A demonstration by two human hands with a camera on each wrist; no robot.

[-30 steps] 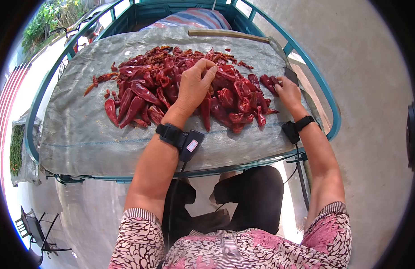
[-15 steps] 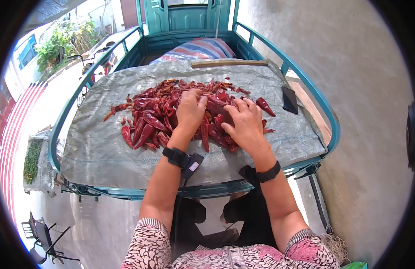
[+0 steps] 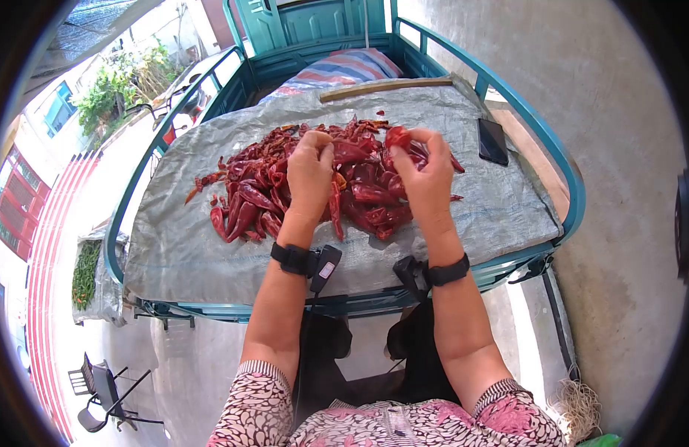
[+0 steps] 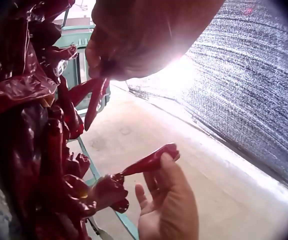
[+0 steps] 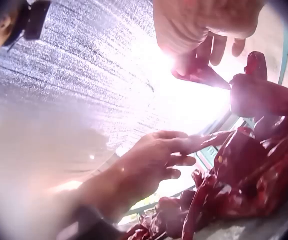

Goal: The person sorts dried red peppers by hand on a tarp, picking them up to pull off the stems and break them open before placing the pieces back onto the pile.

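Note:
A heap of dried red chili peppers (image 3: pixel 244 217) lies spread over a grey woven sheet (image 3: pixel 180 261). My right hand (image 3: pixel 428 182) is at the heap's right side, pinching one red chili pepper (image 4: pixel 151 161) by its thick end between thumb and fingers; its narrow end points toward the heap in the left wrist view. Over the middle of the heap, my left hand (image 3: pixel 308 182) has its thumb and fingertips together. In the left wrist view a slim red chili pepper (image 4: pixel 95 102) hangs from those fingertips.
A black phone (image 3: pixel 493 141) lies on the sheet's right side. A wooden strip (image 3: pixel 385 89) runs along the back edge, before a striped bag (image 3: pixel 337 71) in the teal cart bed. Teal rails (image 3: pixel 534 127) border both sides. Black bands with cameras circle both wrists.
My right hand left a chili pepper near the phone, came back to the heap with spread fingers, and now holds another up. The left hand stays over the heap. The head view shifts.

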